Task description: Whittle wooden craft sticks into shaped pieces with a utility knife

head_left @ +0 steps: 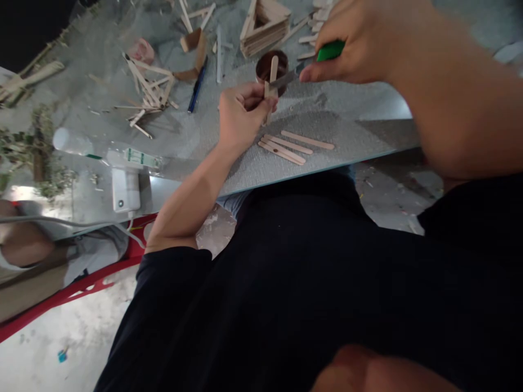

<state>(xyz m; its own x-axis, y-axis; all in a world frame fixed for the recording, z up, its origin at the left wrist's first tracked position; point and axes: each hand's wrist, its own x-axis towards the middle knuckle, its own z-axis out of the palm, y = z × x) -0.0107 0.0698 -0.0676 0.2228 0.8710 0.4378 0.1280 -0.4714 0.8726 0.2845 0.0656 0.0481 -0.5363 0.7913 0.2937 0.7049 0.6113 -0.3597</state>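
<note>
My left hand (245, 111) pinches wooden craft sticks (274, 69) upright above the table, partly in front of a brown round bowl (281, 57). In my right hand (347, 46) is a knife with a green handle (330, 50); its grey blade (284, 79) reaches left to the held sticks, over the bowl. Below my hands, near the glass edge, several loose craft sticks (288, 146) lie flat. Where exactly the blade meets the wood is too small to tell.
Behind stands a triangular stack of sticks (265, 27). To the left lie a blue pen (197, 90), a stick structure (153, 87), a plastic bottle (102, 152), a white power bank (125, 189) with a cable, and dried plants (38, 147). Another person's leg shows at far left.
</note>
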